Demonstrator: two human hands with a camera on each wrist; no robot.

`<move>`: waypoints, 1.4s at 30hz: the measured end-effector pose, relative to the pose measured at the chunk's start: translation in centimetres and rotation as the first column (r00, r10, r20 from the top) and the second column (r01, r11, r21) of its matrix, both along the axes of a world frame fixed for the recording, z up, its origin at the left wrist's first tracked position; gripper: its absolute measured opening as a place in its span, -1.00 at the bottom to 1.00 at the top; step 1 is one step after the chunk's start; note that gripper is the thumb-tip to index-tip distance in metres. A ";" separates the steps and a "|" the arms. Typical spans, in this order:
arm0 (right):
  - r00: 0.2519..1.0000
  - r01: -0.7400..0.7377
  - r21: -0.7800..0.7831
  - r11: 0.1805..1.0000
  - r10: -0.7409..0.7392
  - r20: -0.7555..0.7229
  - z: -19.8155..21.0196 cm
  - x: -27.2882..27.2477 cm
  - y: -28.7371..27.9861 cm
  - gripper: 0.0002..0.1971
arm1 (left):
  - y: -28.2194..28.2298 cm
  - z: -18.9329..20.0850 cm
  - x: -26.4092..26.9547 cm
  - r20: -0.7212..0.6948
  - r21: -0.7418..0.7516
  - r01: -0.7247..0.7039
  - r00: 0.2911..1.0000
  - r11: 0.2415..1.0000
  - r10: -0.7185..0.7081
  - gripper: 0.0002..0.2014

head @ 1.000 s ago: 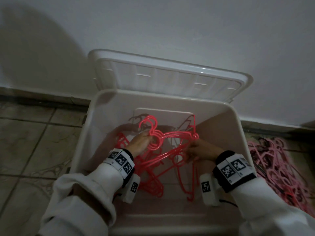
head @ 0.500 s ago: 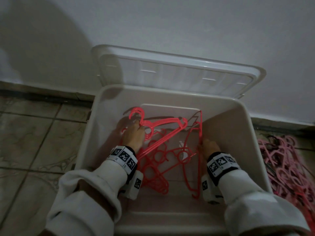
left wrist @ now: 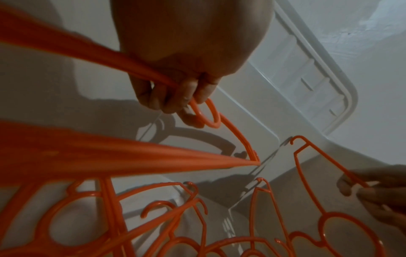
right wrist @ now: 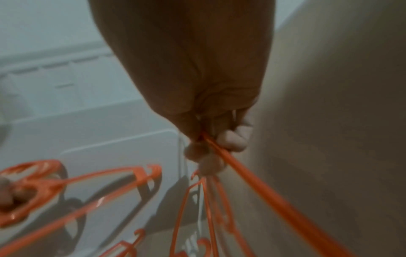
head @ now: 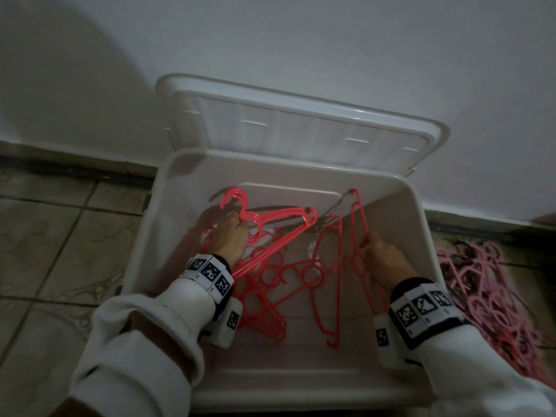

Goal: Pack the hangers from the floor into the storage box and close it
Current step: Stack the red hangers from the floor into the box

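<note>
left hand (head: 230,240) grips stacked red plastic hangers (head: 279,227) | right hand (head: 383,260) pinches one hanger (head: 359,224) by white box's (head: 421,224) right wall | risk: hooks snag (tangled pile), jamming lid

The right wrist view is blurring the held hanger (right wrist: 252,187), the head view's right edge is cutting off the pink pile (head: 493,296), and the left hand (head: 228,239) is hiding its own fingers.

one storage box (head: 144,236), one lid (head: 301,127), many hangers (head: 301,266)

box front (head: 301,377) bare, hangers (head: 288,275) crowd middle, lid (head: 301,127) behind
</note>
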State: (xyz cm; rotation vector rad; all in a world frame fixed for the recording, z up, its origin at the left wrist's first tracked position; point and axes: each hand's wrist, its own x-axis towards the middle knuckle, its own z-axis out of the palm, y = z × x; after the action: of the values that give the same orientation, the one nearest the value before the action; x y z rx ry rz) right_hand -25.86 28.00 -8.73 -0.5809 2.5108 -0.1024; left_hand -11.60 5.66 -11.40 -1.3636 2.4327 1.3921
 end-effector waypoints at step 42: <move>0.628 0.477 -0.237 0.846 -0.139 0.766 -3.2 5.6 -6.7 -0.63 | 2.1 -1.1 -0.3 -0.307 0.418 0.176 0.951 0.891 -0.044 -0.80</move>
State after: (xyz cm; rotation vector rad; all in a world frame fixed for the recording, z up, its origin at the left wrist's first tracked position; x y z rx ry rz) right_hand -20.29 21.28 -11.92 -0.1642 1.7456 -0.8678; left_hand -11.89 7.73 -12.47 -0.9534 2.0940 2.0732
